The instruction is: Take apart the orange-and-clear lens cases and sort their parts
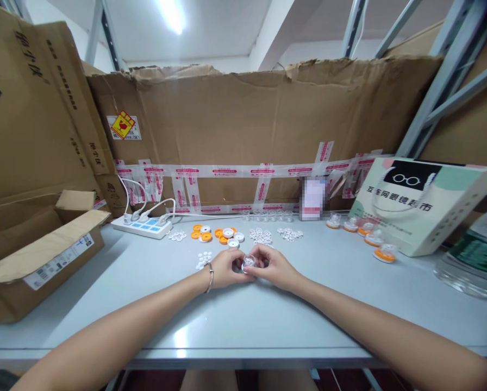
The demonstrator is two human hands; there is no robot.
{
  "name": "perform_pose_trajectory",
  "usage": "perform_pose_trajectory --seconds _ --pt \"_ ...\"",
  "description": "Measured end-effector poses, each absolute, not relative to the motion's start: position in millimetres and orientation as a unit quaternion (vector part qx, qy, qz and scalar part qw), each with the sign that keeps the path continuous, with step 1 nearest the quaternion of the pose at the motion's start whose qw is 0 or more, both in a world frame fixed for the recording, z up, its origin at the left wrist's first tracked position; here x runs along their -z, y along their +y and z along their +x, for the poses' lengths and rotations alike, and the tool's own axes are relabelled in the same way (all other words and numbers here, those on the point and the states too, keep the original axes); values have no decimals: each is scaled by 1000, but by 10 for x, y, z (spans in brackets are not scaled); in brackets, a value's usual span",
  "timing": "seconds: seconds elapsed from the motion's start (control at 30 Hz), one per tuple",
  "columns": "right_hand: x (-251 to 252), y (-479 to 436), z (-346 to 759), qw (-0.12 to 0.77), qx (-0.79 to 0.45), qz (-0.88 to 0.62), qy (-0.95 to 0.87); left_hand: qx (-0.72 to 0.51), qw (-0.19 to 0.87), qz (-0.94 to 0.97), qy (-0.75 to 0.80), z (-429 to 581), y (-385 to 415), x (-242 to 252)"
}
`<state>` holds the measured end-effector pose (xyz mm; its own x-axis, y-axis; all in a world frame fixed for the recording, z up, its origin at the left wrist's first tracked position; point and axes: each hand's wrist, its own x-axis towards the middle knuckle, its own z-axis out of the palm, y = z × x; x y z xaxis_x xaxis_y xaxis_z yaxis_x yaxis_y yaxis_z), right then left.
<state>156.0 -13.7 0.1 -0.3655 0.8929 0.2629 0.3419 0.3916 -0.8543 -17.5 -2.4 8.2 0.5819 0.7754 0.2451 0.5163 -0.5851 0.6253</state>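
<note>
At the far left, well apart from the left hand (226, 267), a cardboard carton (11, 293) is set at the side of the surface (268, 320), where the space before the hands is left free by it. Beyond the left hand, a power strip (145, 227) is pushed towards the back, and loose parts are laid out by kind, probably so that each can be picked out easily: white discs (177, 235), then orange and white round parts (206, 237), with small white pieces (205, 256) just beside that hand. The left hand is curled, fingers and thumb brought close around one side of a clear-domed piece (249, 263); its other side is pinched between the thumb and fingers of the right hand (276, 267). The piece is held between both hands, seemingly to be steadied. Behind the right hand, white cut-out parts (260, 237) are heaped, and clear domes (263, 216) are lined up at the back. Farther right, well apart from that hand, orange-based domed pieces (385, 254) are set in a row before a paper bag (410, 217), apparently to be kept separate from the loose parts; a water bottle (472, 260) is placed beyond.
</note>
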Motion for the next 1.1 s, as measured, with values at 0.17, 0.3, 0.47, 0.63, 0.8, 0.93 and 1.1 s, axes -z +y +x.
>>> perform_pose_trajectory --seconds 0.17,0.3,0.47,0.63,0.8,0.93,1.1 --pt "-39 -173 1585 370 -312 -389 -783 -248 279 852 367 -179 -25 -103" --pt "-65 -194 1603 360 -274 -356 -818 -251 283 857 349 -188 -21 -111" --pt "-74 -213 1599 361 -273 -343 -823 -243 277 858 358 -185 -40 -120" --pt "-57 -210 1576 358 -294 -369 -806 -239 255 848 398 -143 -84 -131" --pt "-28 -221 1583 352 -373 -372 -774 -222 236 833 449 -97 -315 -220" --pt "-18 -257 1605 343 -402 -351 -773 -185 206 802 530 -29 -658 -300" --pt "-5 -300 1596 334 -426 -340 -769 -225 154 745 608 109 -914 -221"
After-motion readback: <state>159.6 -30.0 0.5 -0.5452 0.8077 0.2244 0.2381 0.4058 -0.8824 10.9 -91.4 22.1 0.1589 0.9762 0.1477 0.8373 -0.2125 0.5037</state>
